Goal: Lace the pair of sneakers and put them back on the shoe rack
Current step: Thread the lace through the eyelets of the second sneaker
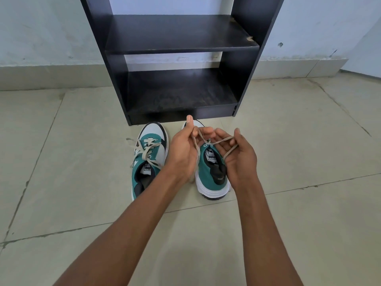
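Sneakers, pair, teal and white: on floor just before my shoe rack (181, 38). Left sneaker (147, 159) laced, ends loose. Right sneaker (212, 172) under my hands; left hand (183, 153) and right hand (239, 157) each pinch a lace (221, 140) end, pulled apart for tying

bare rack shelves (179, 93) beyond sneakers (149, 159)

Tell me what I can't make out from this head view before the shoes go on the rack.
- Right sneaker: toe and lower eyelets, hidden by both hands.
- Lace: knotted or not, unclear between left hand and right hand.
- Shoe rack: top, cut by frame edge.
- Left sneaker: heel, behind the forearm.
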